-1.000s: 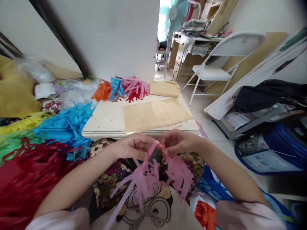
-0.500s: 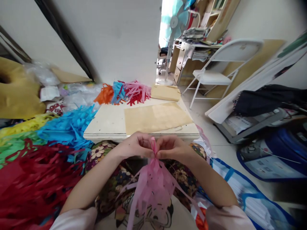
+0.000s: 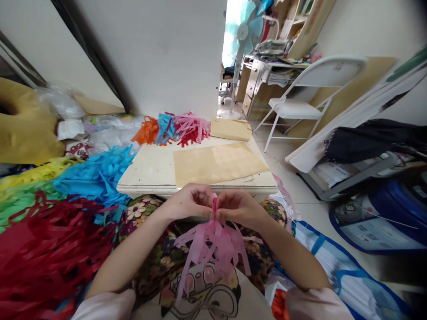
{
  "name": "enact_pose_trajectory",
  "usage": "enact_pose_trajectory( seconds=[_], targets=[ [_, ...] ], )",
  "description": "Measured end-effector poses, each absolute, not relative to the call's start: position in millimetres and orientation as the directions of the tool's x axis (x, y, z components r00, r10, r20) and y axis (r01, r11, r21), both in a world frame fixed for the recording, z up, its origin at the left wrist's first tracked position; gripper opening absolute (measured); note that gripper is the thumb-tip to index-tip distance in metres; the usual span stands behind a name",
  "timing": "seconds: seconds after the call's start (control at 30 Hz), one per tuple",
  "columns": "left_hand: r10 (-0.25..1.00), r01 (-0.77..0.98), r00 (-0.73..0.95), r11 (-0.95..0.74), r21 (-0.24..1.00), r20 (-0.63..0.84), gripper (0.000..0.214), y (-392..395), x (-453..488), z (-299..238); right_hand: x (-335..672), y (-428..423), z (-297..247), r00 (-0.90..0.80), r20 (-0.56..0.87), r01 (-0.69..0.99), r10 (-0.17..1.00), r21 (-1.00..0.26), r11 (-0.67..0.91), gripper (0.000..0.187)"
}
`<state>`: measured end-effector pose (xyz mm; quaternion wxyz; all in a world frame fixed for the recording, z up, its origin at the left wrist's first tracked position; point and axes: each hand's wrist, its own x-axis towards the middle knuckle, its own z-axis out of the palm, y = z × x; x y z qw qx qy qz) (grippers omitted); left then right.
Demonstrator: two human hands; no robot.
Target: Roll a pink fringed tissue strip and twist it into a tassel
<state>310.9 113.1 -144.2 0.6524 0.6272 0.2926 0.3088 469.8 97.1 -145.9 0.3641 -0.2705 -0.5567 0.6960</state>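
Note:
A pink paper tassel [image 3: 213, 242] hangs over my lap, its fringe strips spreading out below my fingers. At its top a small twisted loop sticks up between both hands. My left hand [image 3: 195, 202] pinches the neck of the tassel from the left side. From the right, the thumb and fingers of my right hand [image 3: 236, 206] close on the same neck. Just beyond my hands a sheet of brown paper [image 3: 216, 164] lies on the low white table [image 3: 147, 166].
Orange [image 3: 149, 130], blue and pink-red tassels lie along the table's back edge beside a folded brown paper piece [image 3: 231, 129]. Piles of dark red [image 3: 60, 249], blue [image 3: 96, 171], green and yellow fringe sit at my left. A white folding chair [image 3: 296, 109] stands at the back right.
The tassel's fringe has swung up and spread outward, with its strips hanging less low. The loop shows more clearly between my fingers; both hands have hardly moved.

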Motion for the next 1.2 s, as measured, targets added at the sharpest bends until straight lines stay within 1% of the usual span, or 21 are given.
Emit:
enact_pose_trajectory(
  seconds=[0.1,0.2,0.3,0.37,0.43,0.47,0.57,0.63,0.73,0.87,1.0,1.07,1.13,1.2],
  targets=[
    [0.810,-0.089,0.584,-0.006,0.996,0.057,0.018,112,312,-148,471,97,-145,-0.595,0.013,-0.239,0.803,-0.958,-0.162,0.008],
    [0.864,-0.103,0.480,-0.120,0.987,0.155,0.012,106,314,-148,473,98,-141,-0.579,0.007,-0.227,0.815,-0.962,-0.153,0.008],
    [0.908,-0.007,0.329,-0.272,0.962,0.259,0.006,94,318,-147,474,98,-140,-0.514,0.017,-0.164,0.858,-0.983,-0.078,0.010],
    [0.910,0.076,0.229,-0.370,0.926,0.345,0.006,87,320,-146,473,97,-142,-0.439,0.048,-0.125,0.897,-0.992,-0.008,0.012],
    [0.892,0.132,0.169,-0.442,0.887,0.419,0.009,82,323,-146,471,96,-143,-0.360,0.120,-0.069,0.925,-0.992,0.102,0.012],
    [0.885,0.145,0.158,-0.459,0.876,0.438,0.011,81,324,-146,469,96,-144,-0.320,0.180,-0.021,0.930,-0.983,0.183,0.011],
    [0.882,0.161,0.159,-0.466,0.870,0.443,0.015,82,326,-146,466,94,-145,-0.252,0.383,0.177,0.889,-0.885,0.431,0.010],
    [0.885,0.192,0.146,-0.464,0.865,0.442,0.014,85,326,-146,464,92,-146,-0.254,0.445,0.292,0.859,-0.811,0.507,0.009],
    [0.889,0.239,0.126,-0.459,0.856,0.441,0.006,89,325,-146,463,90,-147,-0.264,0.435,0.402,0.861,-0.762,0.508,0.009],
    [0.904,0.204,0.149,-0.425,0.882,0.401,0.003,91,323,-145,464,88,-146,-0.296,0.436,0.445,0.850,-0.724,0.526,0.013],
    [0.918,0.071,0.125,-0.386,0.920,0.375,0.007,93,324,-147,465,87,-143,-0.319,0.468,0.471,0.824,-0.677,0.566,0.010],
    [0.927,0.015,0.088,-0.366,0.930,0.364,0.010,94,326,-151,465,87,-142,-0.336,0.451,0.478,0.827,-0.675,0.562,0.010],
    [0.934,0.013,0.076,-0.351,0.936,0.349,0.014,94,327,-155,466,86,-143,-0.364,0.410,0.476,0.836,-0.690,0.546,0.010],
    [0.933,0.053,0.100,-0.353,0.934,0.346,0.018,93,327,-160,467,86,-146,-0.394,0.367,0.479,0.843,-0.701,0.529,0.009]
  ],
)
